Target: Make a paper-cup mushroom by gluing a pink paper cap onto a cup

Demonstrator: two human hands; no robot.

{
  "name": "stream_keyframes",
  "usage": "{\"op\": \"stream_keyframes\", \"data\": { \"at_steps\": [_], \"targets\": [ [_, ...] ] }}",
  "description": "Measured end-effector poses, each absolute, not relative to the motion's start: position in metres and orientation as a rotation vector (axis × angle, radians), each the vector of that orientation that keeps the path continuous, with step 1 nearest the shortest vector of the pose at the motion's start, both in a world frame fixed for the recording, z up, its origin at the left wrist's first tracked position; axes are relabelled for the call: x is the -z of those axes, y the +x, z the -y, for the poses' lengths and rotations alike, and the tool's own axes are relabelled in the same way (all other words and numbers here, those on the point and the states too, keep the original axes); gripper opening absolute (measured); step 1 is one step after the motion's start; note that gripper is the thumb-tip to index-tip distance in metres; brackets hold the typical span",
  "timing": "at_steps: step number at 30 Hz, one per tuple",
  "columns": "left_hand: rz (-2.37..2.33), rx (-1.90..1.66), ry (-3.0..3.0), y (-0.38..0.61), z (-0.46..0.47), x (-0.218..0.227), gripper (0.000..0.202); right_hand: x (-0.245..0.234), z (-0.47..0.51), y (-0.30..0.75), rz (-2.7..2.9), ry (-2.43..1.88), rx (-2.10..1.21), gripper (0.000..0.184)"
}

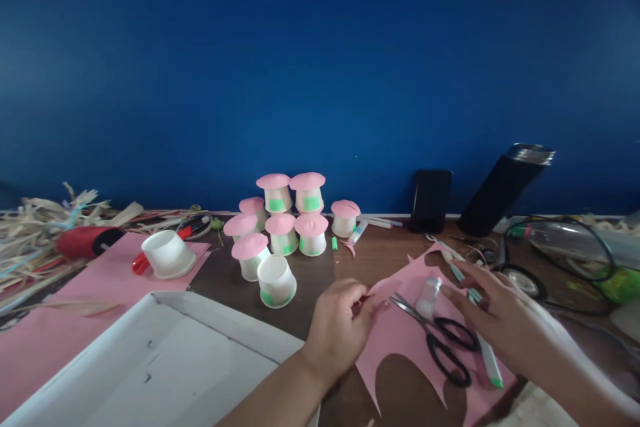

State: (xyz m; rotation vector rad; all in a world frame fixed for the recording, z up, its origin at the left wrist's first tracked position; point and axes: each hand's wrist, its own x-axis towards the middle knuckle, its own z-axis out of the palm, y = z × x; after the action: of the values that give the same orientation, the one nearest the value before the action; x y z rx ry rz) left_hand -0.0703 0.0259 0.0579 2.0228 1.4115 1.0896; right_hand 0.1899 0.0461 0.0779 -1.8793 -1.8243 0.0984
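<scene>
My left hand [340,327] is closed, thumb and fingers pinched at the left edge of a pink paper sheet [400,340] with curved cut-outs. My right hand [493,310] hovers over the sheet's right side, fingers stretched and apart, close to some white and green pens [487,353]. Between the hands, black-handled scissors [425,323] lie on the sheet with blades slightly parted. A small clear bottle [429,297] rests beside the blades. Further back stand several white paper cups [283,243] with pink paper discs on top, some stacked; one upturned cup [277,280] has no disc.
A white box lid [220,317] fills the front left. Behind it, another white cup [167,253] sits on pink paper [100,280] near a red roll [83,242] and straw-like strips [40,233]. A phone [431,200] and black flask [505,190] lean against the blue wall.
</scene>
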Motion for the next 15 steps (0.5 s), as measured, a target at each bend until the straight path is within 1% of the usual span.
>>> {"op": "stream_keyframes", "data": {
  "at_steps": [2, 3, 4, 6, 8, 11, 15],
  "targets": [
    [-1.369, -1.155, 2.066, -0.07, -0.025, -0.058, 0.025, -0.084, -0.038, 0.179, 1.754, -1.816, -0.287, 0.045],
    [-1.353, -1.188, 2.101, -0.07, -0.024, -0.058, 0.023, -0.085, -0.033, 0.171, 1.705, -1.78, -0.457, 0.042],
    [-1.339, -1.21, 2.143, -0.069, -0.023, -0.058, 0.022, -0.085, -0.028, 0.162, 1.652, -1.728, -0.698, 0.039],
    [-1.313, -1.211, 2.22, -0.069, -0.02, -0.06, 0.019, -0.08, -0.02, 0.142, 1.53, -1.657, -1.147, 0.04],
    [-1.295, -1.168, 2.285, -0.07, -0.017, -0.062, 0.019, -0.072, -0.015, 0.125, 1.385, -1.609, -1.424, 0.041],
    [-1.238, -1.128, 2.388, -0.07, -0.015, -0.064, 0.021, -0.065, -0.013, 0.111, 1.308, -1.599, -1.499, 0.043],
    [-1.187, -1.111, 2.491, -0.07, -0.013, -0.065, 0.019, -0.065, -0.014, 0.109, 1.285, -1.588, -1.518, 0.04]
  ]
}}
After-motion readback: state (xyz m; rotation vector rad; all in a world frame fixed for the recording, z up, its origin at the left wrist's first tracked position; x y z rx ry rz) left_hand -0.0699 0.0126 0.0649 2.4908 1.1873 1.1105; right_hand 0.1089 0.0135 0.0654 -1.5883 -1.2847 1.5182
